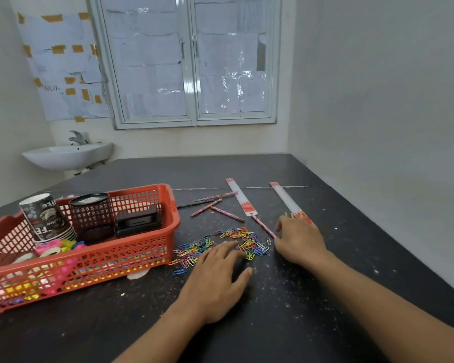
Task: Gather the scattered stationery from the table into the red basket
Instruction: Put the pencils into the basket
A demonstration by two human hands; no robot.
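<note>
- Black table (286,323), speckled white: the left hand (216,280) lies palm down on it, fingers straight and spread, gripping nothing. Its fingertips touch the near edge of the paper clips (233,241).
- The right hand (300,243) rests on its edge just right of the clips, fingers curled inward. Whether they hold anything cannot be told.
- A pink pencil (263,226) lies diagonally, its near end at the right hand's thumb.
- The right ruler (286,201), in its sleeve, has its near end hidden behind that hand. The left ruler (240,197) lies beside it, apart.
- Loose pencils (215,205) lie scattered between the left ruler and the basket.
- The red basket (174,221) stands on the table just left of the clips. It holds stacked paper cups (45,217), a black mesh pot (92,213) and a black box (138,218).
</note>
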